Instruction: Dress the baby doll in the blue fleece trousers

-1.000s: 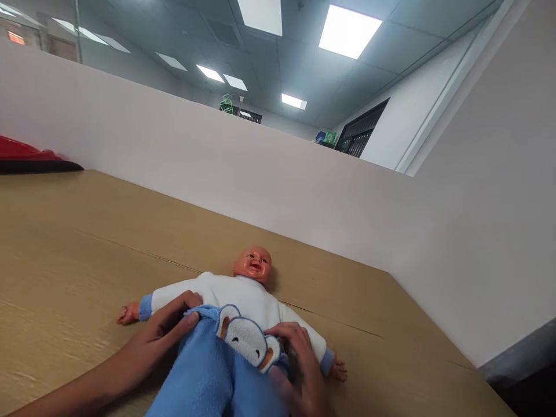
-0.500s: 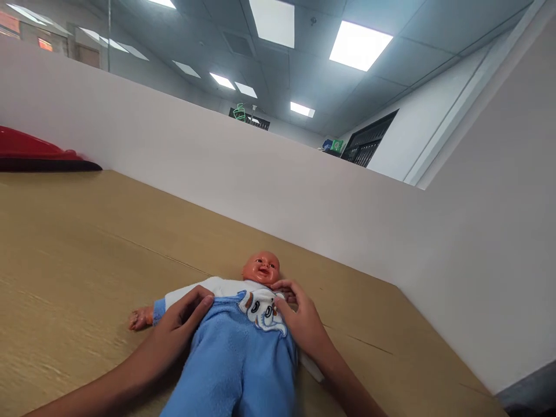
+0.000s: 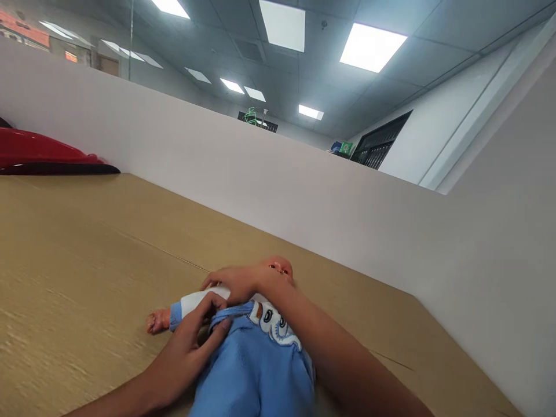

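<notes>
A baby doll (image 3: 278,269) lies on its back on the wooden table (image 3: 87,255), in a white top with blue cuffs and blue overalls (image 3: 260,370) that bear an animal-face patch. My left hand (image 3: 193,341) pinches the upper left edge of the overalls beside the doll's white sleeve. My right hand (image 3: 232,284) has crossed over the doll's chest and lies on its left shoulder, fingers curled on the cloth there. My right forearm hides most of the doll's chest and its other arm. One small doll hand (image 3: 157,320) pokes out to the left.
A white partition (image 3: 260,174) runs along the far edge of the table and turns down the right side. A red and black object (image 3: 43,156) lies at the table's far left. Ceiling lights show above the partition.
My right hand moved from the doll's right shoulder across its chest to the left shoulder. My left hand shifted from lying on the overalls to pinching their top edge. The view drifted right.
</notes>
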Demonstrator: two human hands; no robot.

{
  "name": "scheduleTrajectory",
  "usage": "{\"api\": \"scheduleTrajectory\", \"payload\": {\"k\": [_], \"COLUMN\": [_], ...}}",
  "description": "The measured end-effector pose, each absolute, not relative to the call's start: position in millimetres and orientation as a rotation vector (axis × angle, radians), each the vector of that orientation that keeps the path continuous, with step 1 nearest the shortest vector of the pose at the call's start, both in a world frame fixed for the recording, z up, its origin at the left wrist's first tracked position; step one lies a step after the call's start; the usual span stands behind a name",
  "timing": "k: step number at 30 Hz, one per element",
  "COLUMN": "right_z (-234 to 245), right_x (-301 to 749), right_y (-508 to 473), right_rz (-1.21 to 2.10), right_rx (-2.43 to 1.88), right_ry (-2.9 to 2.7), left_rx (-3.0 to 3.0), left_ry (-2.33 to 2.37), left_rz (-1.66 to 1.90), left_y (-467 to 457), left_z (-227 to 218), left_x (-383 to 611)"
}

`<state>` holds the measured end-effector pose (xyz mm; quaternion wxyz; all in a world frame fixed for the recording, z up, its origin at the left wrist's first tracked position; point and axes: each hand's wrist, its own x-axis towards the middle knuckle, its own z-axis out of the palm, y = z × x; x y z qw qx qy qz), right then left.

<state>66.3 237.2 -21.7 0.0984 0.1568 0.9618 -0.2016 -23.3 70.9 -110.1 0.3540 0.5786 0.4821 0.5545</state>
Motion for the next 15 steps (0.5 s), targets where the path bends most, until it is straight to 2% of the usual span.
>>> {"api": "scheduleTrajectory", "payload": {"k": [4,8,15], "right_z": [-44.3,-33.8,-13.5], "right_x": [47.2,63.2,112.6], "right_y": [230.9,231.3,229.1], "right_rz": [-0.497,-0.562,-0.888], "right_rx": [0.302,0.231,0.642], "right_ry": [2.848,2.956,3.160], "left_rx": [1.478,1.597,1.818], "left_ry": [1.190,1.251,1.264], "left_rz": [1.525,1.578,1.738], "left_y": [73.9,71.1,67.0], "left_z": [-114.6,-116.5,-113.9], "left_x": [-22.4,-24.4,-31.5]}}
